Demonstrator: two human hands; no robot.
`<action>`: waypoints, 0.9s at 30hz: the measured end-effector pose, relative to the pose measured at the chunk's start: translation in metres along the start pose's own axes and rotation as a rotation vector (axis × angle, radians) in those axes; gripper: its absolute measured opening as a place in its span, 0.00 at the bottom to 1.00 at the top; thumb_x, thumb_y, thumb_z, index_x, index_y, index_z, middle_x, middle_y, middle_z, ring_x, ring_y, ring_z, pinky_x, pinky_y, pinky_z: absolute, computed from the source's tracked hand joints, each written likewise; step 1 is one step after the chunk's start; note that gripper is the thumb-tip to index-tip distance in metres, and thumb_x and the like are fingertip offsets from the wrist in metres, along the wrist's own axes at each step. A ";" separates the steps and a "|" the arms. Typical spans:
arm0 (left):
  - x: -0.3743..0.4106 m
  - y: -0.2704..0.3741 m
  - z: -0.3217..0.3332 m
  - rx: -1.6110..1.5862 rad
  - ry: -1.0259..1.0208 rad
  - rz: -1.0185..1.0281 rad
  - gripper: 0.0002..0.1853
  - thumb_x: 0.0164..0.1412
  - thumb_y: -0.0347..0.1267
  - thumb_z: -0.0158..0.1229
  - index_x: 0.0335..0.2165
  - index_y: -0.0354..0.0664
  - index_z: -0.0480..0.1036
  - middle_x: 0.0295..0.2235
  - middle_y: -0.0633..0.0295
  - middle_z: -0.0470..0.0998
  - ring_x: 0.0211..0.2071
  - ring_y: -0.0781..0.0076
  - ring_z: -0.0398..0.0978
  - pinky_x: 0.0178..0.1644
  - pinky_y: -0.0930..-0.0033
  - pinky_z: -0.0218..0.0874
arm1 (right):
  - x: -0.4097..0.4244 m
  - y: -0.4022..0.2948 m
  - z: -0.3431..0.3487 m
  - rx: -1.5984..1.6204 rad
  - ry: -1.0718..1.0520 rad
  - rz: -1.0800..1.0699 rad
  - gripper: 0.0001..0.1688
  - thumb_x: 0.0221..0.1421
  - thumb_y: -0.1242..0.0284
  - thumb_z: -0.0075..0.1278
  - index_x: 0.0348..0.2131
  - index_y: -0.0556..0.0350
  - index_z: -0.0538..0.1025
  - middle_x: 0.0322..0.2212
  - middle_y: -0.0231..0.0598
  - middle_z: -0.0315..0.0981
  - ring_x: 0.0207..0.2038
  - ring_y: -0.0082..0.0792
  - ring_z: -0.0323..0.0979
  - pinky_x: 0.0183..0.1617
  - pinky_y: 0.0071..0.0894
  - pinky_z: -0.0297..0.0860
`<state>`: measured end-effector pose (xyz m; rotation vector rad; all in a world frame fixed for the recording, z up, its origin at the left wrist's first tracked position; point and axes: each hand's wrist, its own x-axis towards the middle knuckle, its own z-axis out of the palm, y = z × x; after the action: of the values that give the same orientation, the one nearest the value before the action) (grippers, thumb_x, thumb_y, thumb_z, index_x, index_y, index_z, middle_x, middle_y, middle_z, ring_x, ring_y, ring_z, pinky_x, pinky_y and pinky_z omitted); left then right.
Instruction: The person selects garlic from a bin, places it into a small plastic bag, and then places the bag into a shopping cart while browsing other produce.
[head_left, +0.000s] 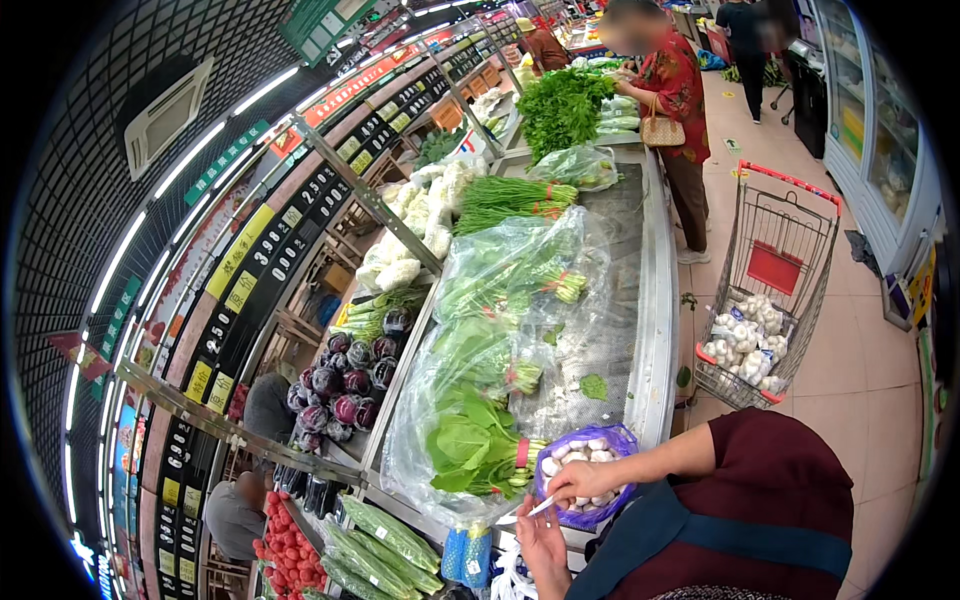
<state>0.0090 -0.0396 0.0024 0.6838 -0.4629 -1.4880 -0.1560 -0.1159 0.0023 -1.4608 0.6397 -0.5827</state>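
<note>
Reaching in from the right, my right hand (579, 481) pinches a narrow white strip (541, 507) over the purple bag (631, 444). That bag lies open on the display counter, full of garlic bulbs (598, 455). Palm up, my left hand (541, 546) is just below, with the same strip running through its fingers. What the strip is made of is unclear. A bunch of leafy greens (469, 442), tied with a red band, lies left of the garlic. Beneath my left hand is a tangle of white strips or netting (514, 574). Blue mesh packs (466, 556) sit beside it.
A metal counter (652, 300) carries plastic-covered greens (495, 285). Red cabbages (345, 382), wrapped long green vegetables (382, 536) and red produce (285, 547) lie left. A shopping cart (780, 247) holding bagged garlic stands behind right. A person (679, 97) stands up the aisle; another (236, 517) is at left.
</note>
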 end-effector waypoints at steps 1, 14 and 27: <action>-0.001 0.001 0.000 0.007 0.043 0.020 0.18 0.60 0.38 0.49 0.45 0.41 0.63 0.45 0.62 0.68 0.43 0.68 0.65 0.49 0.62 0.57 | -0.002 0.004 -0.003 0.018 0.046 -0.022 0.08 0.55 0.77 0.43 0.33 0.60 0.74 0.23 0.34 0.74 0.25 0.20 0.70 0.30 0.19 0.67; -0.001 -0.004 0.017 0.774 -0.115 -0.069 0.08 0.55 0.27 0.55 0.26 0.37 0.64 0.18 0.64 0.69 0.19 0.81 0.65 0.21 0.81 0.55 | -0.013 -0.004 0.008 -0.365 0.147 -0.193 0.18 0.39 0.72 0.58 0.16 0.59 0.62 0.14 0.37 0.62 0.20 0.30 0.63 0.23 0.32 0.57; 0.009 -0.012 -0.008 0.601 0.130 0.265 0.08 0.50 0.18 0.50 0.23 0.38 0.60 0.25 0.59 0.70 0.25 0.75 0.70 0.28 0.76 0.64 | -0.001 0.007 0.010 0.593 0.191 0.190 0.11 0.54 0.70 0.50 0.23 0.54 0.67 0.25 0.29 0.69 0.29 0.23 0.71 0.37 0.26 0.71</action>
<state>0.0057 -0.0469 -0.0124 1.1328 -0.8793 -1.0424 -0.1495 -0.1077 -0.0046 -0.7879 0.6733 -0.6948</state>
